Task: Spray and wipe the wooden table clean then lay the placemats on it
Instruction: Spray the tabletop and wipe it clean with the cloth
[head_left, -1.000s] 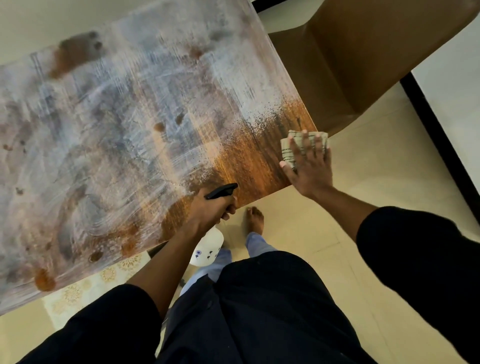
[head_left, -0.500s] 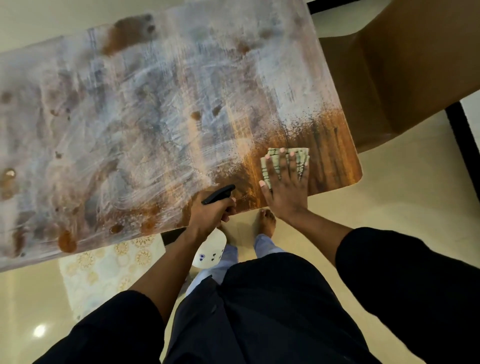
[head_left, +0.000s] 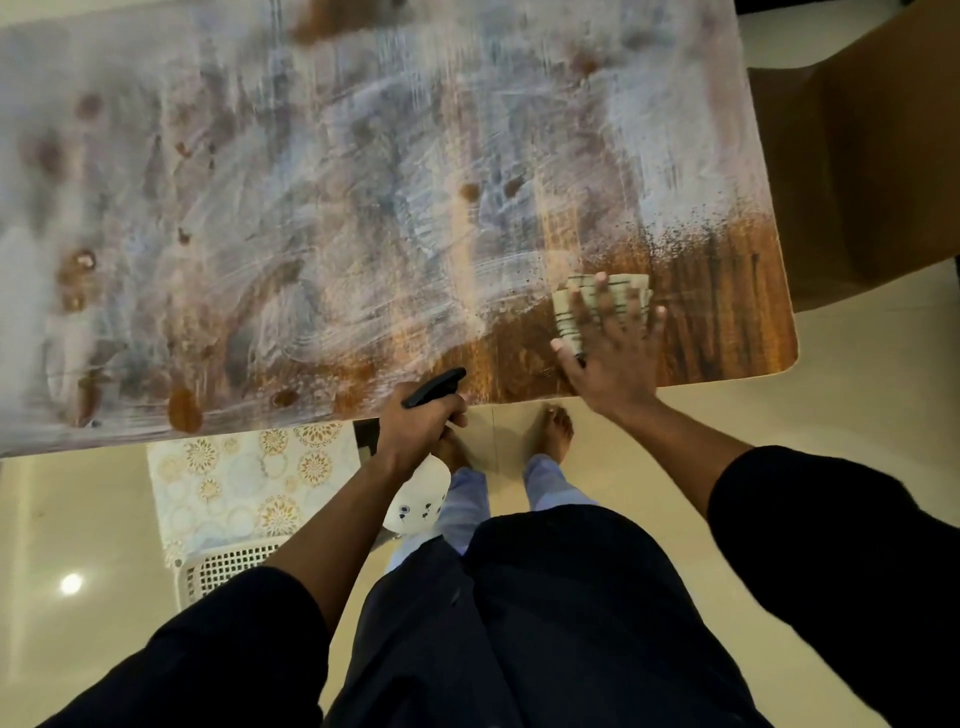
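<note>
The wooden table (head_left: 727, 332) fills the upper view, smeared with white streaks except for a bare brown strip at its near right corner. My right hand (head_left: 615, 353) lies flat with spread fingers on a folded striped cloth (head_left: 571, 301) on that brown strip. My left hand (head_left: 415, 431) grips a white spray bottle (head_left: 418, 501) with a black trigger head at the table's near edge; the bottle hangs below the edge. A patterned placemat (head_left: 234, 483) with gold circles lies lower down at the left, beneath the table's edge.
A brown chair (head_left: 857, 156) stands against the table's right end. A white perforated basket (head_left: 228, 569) sits under the placemat at the left. My bare feet (head_left: 556, 431) stand on the pale tiled floor just below the table edge.
My right hand has slid the cloth left from the table's right edge toward the middle of the near edge. The view has shifted, showing more of the table and the placemat.
</note>
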